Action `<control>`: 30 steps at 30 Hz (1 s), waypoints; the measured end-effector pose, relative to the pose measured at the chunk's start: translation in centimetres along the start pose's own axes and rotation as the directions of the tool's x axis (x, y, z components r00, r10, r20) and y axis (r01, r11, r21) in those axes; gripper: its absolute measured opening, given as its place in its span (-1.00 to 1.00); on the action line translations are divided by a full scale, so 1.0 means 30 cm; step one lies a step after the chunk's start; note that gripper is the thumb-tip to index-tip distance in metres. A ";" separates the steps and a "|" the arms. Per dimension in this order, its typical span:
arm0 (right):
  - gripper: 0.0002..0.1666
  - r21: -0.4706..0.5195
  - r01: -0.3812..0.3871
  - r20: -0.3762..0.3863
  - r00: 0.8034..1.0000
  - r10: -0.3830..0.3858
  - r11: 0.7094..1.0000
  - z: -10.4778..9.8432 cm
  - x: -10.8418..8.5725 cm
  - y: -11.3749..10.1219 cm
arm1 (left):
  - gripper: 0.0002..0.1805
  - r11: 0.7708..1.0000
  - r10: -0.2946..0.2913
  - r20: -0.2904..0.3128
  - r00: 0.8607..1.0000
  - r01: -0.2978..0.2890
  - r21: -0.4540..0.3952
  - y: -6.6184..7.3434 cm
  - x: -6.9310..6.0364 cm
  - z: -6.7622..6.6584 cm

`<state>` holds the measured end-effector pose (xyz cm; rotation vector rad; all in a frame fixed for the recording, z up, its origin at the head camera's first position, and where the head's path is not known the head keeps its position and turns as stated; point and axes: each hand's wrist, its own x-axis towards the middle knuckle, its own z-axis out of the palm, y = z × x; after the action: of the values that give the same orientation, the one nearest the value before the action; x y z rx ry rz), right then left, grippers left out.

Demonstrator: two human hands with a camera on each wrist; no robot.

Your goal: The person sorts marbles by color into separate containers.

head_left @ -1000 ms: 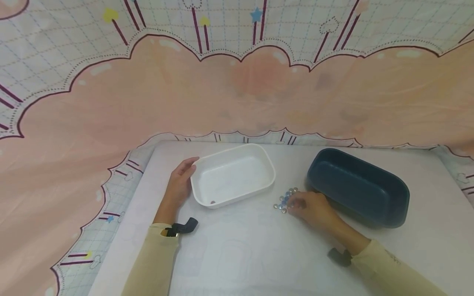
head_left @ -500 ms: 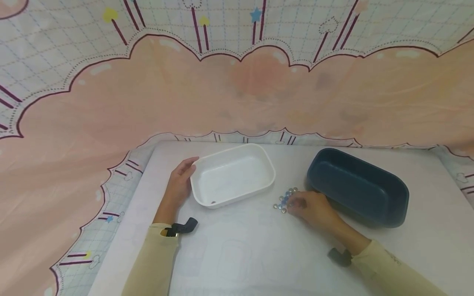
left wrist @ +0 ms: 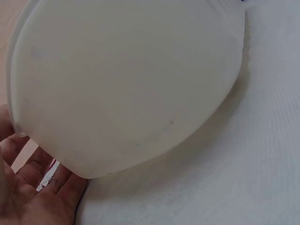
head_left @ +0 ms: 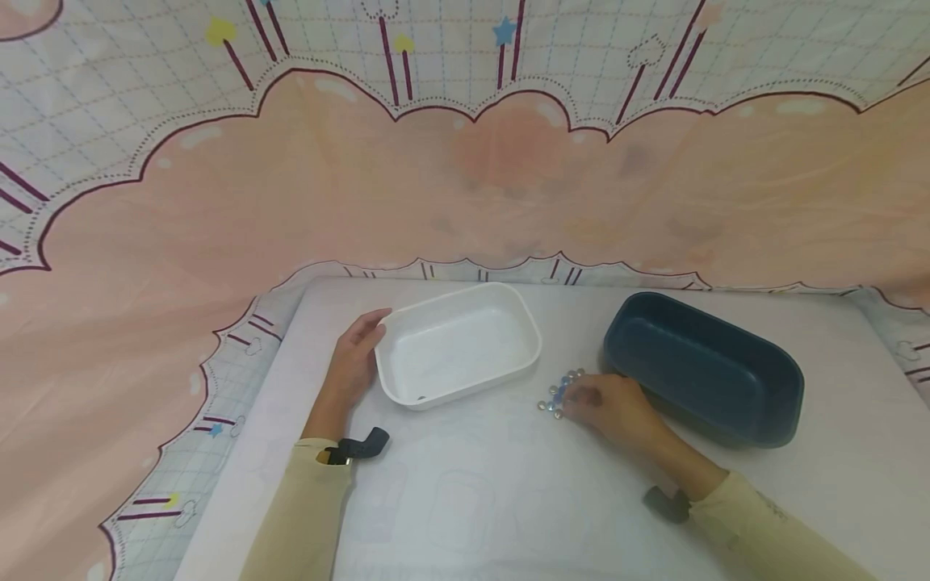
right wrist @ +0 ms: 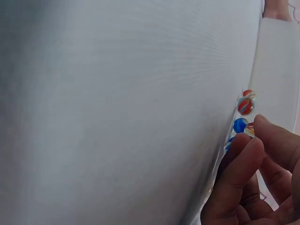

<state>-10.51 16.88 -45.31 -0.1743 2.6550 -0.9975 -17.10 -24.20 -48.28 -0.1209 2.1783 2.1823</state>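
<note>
Glassy marbles [right wrist: 245, 106], swirled blue or red, cluster at four o'clock from the white tray [head_left: 461, 343]. The right hand [head_left: 609, 406] curls beside them, gripping what I cannot tell; the left hand [head_left: 351, 363] grips the tray's nine-o'clock end.

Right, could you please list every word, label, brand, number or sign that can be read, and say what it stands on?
No readable words, labels, brands, numbers or signs.
Right sleeve: faint dark mark, too blurred to tell if it is lettering.
White box: faint specks only.
Backdrop: printed stars and lines.
</note>
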 end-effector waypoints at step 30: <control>-0.83 0.069 0.042 -0.044 0.998 -0.039 0.997 -0.009 0.007 -0.018 | -0.53 1.000 0.003 -0.002 1.000 -0.003 0.029 -0.001 -0.002 0.000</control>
<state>-10.78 16.58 -44.81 -0.1946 2.6595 -1.1177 -17.03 -24.21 -48.30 -0.1191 2.2114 2.1525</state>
